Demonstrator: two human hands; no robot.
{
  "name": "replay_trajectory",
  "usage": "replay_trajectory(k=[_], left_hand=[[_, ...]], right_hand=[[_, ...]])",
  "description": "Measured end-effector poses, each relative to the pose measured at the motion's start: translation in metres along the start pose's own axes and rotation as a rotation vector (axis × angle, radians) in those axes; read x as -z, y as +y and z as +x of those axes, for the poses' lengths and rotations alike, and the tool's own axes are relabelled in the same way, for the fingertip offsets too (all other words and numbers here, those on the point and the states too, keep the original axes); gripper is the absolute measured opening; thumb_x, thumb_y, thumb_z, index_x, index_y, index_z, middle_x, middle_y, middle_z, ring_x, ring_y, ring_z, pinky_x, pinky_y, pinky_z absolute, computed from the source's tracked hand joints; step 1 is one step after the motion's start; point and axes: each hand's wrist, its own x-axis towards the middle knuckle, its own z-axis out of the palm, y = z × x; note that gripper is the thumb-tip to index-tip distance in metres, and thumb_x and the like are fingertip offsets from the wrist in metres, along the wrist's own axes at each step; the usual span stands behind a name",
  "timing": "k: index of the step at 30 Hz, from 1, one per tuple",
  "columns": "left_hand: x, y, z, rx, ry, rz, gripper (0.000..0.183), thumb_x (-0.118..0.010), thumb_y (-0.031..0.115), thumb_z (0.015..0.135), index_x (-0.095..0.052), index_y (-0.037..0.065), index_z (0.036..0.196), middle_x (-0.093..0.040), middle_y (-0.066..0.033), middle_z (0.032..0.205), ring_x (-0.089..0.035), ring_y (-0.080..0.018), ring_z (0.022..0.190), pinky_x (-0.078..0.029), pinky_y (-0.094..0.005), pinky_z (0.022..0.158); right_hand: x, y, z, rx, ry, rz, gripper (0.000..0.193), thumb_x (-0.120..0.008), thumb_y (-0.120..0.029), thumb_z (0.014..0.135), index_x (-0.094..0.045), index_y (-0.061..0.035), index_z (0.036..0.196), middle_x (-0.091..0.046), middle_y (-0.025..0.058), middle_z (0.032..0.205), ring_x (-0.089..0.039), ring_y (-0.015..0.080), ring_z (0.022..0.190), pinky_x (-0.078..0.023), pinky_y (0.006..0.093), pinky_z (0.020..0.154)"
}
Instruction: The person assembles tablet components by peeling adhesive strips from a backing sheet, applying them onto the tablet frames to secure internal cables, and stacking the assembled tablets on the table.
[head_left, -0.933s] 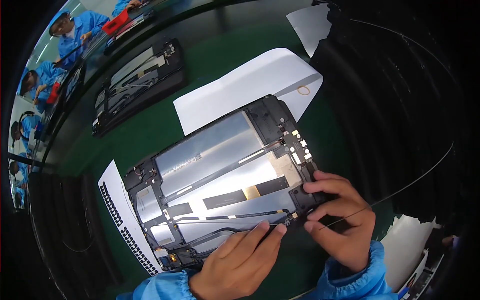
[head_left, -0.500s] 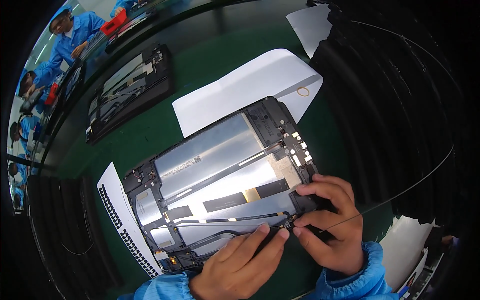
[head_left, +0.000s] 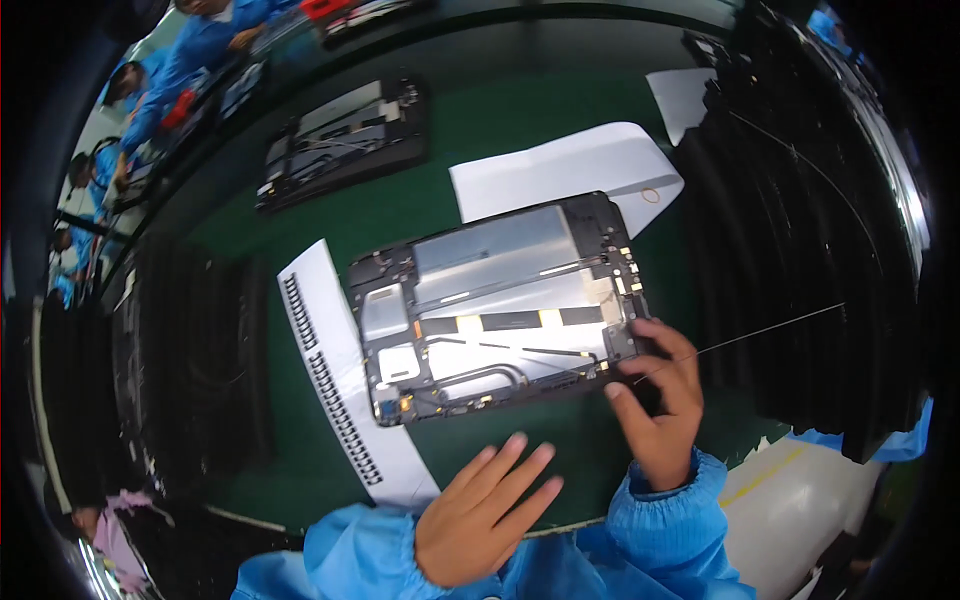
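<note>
An opened tablet point(head_left: 500, 340) lies on the green work surface, its silver inner plate, dark strips, thin cables and small boards facing up. My right hand point(head_left: 665, 405) is at its lower right corner, the thumb by the lower edge and bent fingers over the corner and right edge. Anything small between those fingertips is hidden. My left hand point(head_left: 485, 515) is below the tablet and apart from it, fingers spread and holding nothing.
A second opened tablet point(head_left: 345, 140) lies farther back. White paper point(head_left: 550, 170) with a rubber band point(head_left: 650, 196) is behind mine, and a sheet with black marks point(head_left: 325, 350) at its left. Black ridged stacks point(head_left: 790, 250) flank the surface; a thin wire point(head_left: 770, 328) crosses the right. Co-workers in blue sit far left.
My left hand has come off the tablet's lower edge, down toward me, and its fingers have spread. My right hand stays at the corner. The whole view has shifted.
</note>
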Motion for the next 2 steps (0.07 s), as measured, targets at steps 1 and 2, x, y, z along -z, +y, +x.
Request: replay_trajectory(k=[1, 2], left_hand=[[0.0023, 0.0098, -0.0188, 0.081, 0.054, -0.041, 0.041, -0.063, 0.005, 0.065, -0.058, 0.004, 0.106, -0.053, -0.0153, 0.116, -0.048, -0.0349, 0.111, -0.039, -0.0431, 0.091], [0.0004, 0.0135, -0.0263, 0.094, 0.064, -0.025, 0.041, -0.063, 0.005, 0.065, -0.058, 0.004, 0.106, -0.053, -0.0153, 0.116, -0.048, -0.0349, 0.111, -0.039, -0.0431, 0.091]], right_hand=[[0.0018, 0.0021, -0.0034, -0.039, 0.061, 0.026, 0.028, -0.065, 0.002, 0.06, -0.059, -0.0014, 0.087, -0.052, 0.0135, 0.112, -0.046, 0.0308, 0.107, -0.039, 0.0374, 0.09], [0.0036, 0.0025, -0.0039, -0.049, 0.07, -0.003, 0.032, -0.065, 0.002, 0.06, -0.058, -0.0019, 0.091, -0.049, 0.0134, 0.117, -0.046, 0.0313, 0.107, -0.038, 0.0377, 0.091]])
